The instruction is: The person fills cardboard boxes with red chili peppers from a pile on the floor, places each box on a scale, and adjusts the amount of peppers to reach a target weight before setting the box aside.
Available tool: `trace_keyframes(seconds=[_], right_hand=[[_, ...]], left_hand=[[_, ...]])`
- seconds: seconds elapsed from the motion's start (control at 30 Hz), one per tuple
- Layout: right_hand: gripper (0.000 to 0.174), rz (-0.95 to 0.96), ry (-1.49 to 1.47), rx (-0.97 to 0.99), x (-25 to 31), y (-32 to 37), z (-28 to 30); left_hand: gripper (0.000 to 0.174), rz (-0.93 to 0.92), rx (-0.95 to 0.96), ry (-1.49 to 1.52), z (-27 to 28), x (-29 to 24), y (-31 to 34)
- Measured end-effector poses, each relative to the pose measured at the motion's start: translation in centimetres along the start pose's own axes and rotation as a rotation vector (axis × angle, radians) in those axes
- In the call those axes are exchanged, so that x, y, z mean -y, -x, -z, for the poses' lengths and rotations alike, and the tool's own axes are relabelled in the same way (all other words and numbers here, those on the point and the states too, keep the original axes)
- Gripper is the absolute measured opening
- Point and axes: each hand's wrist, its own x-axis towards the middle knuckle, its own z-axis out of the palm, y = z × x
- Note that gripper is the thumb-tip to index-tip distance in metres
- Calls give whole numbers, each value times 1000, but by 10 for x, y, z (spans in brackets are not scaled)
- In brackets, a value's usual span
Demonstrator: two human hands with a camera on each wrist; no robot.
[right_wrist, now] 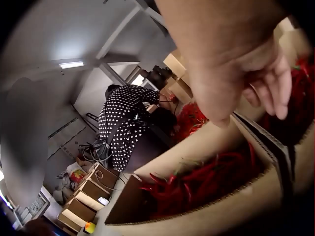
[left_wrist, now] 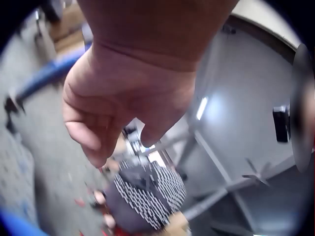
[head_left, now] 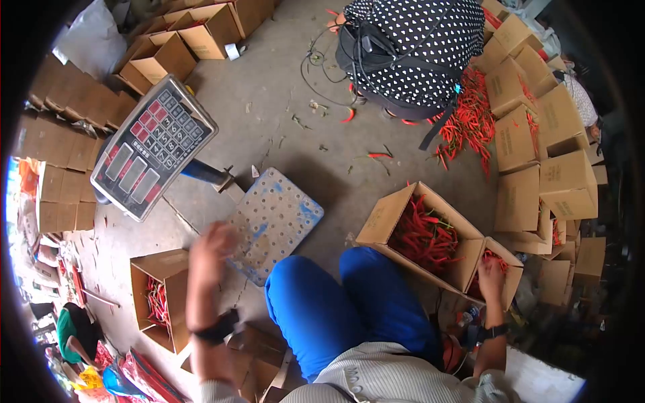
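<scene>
The right hand [head_left: 492, 274] is at the smaller box [head_left: 512, 262], over its red chilies [right_wrist: 301, 91]. Its fingers are loosely bent and look released, with no chili seen in them; the fingertips are partly cut off from sight by the box wall, so I cannot tell whether they touch the chilies. The larger box [head_left: 381, 220] stands directly beside the smaller box, its flaps up, holding a heap of chilies [head_left: 424, 235] on the left hand's side of the right hand.

The left hand [head_left: 216, 243] is blurred in the head view, over the near edge of the scale platform [head_left: 279, 218]. It is released, fingers hanging loosely bent and gripping nothing. A carton [head_left: 177, 285] with more chilies [head_left: 157, 300] sits near it, on its outer side.

All of this rests on a grey floor [head_left: 269, 101], with a few loose chilies scattered on it. The scale's keypad panel [head_left: 154, 148] stands tilted beyond the left hand. Farther off, 1 person in a black patterned top [head_left: 420, 43] bends beside a chili pile [head_left: 474, 124], edged by open cartons [head_left: 514, 138]. Overhead, 1 lit tube [right_wrist: 72, 65] hangs at the grey ceiling [right_wrist: 39, 44].
</scene>
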Motion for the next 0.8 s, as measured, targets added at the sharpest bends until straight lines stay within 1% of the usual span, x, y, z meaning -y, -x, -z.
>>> trace_keyframes(seconds=[0.03,0.07,0.1,0.13,0.17,0.2,0.23,0.27,0.33,0.37,0.43,0.5,0.53,0.57,0.6,0.63,0.67,0.7,0.73,0.77,0.8], right_hand=[[38,-216,-155,219,4,6,0],[41,-455,-257,414,14,13,2],[37,-410,-452,392,-8,17,-24],[37,-323,-391,418,-4,8,-27],[37,-237,-333,443,9,5,-22],[38,-156,-273,467,18,4,-14],[34,-38,-211,461,22,-2,-8],[34,-14,-197,458,18,-8,-13],[34,15,-171,432,8,-17,-17],[34,59,-145,360,8,-26,-15],[34,124,-95,241,25,-28,-10],[32,55,-335,427,36,-32,-9],[31,22,-462,510,45,-36,-10],[32,1,-496,533,64,-33,-10],[34,-20,-525,556,76,-29,-9],[37,89,-413,417,78,-29,-26],[42,195,-237,291,77,-32,-38],[47,276,-52,149,83,-33,-43],[48,249,-59,189,95,-34,-30],[49,222,-66,228,104,-36,-16],[50,196,-69,267,106,-37,-10]], left_hand=[[36,125,224,114,-60,-25,-14],[35,-98,469,23,-116,-28,-22],[36,-401,656,-494,-172,-18,-42],[38,-807,727,-924,-229,-8,-61],[42,-98,687,-924,-265,-73,-34],[42,-88,795,-1036,-288,-84,-29],[39,-208,756,-1112,-312,-70,-31],[37,-338,715,-1192,-327,-52,-36],[31,-287,629,-1169,-319,-48,-40],[29,-269,582,-1147,-314,-51,-44],[24,-412,533,-1242,-297,-56,-37],[24,-473,442,-1315,-276,-81,-23],[24,-387,404,-1291,-266,-100,-13],[24,-410,370,-1311,-256,-108,-11],[29,-476,346,-1308,-250,-96,-22],[31,-501,317,-1315,-242,-103,-20],[33,-525,286,-1321,-235,-109,-18],[34,-425,224,-1266,-230,-122,-11],[35,-326,167,-1214,-222,-132,-7],[36,-286,101,-1101,-208,-131,-6],[39,-298,35,-983,-191,-129,-3]])
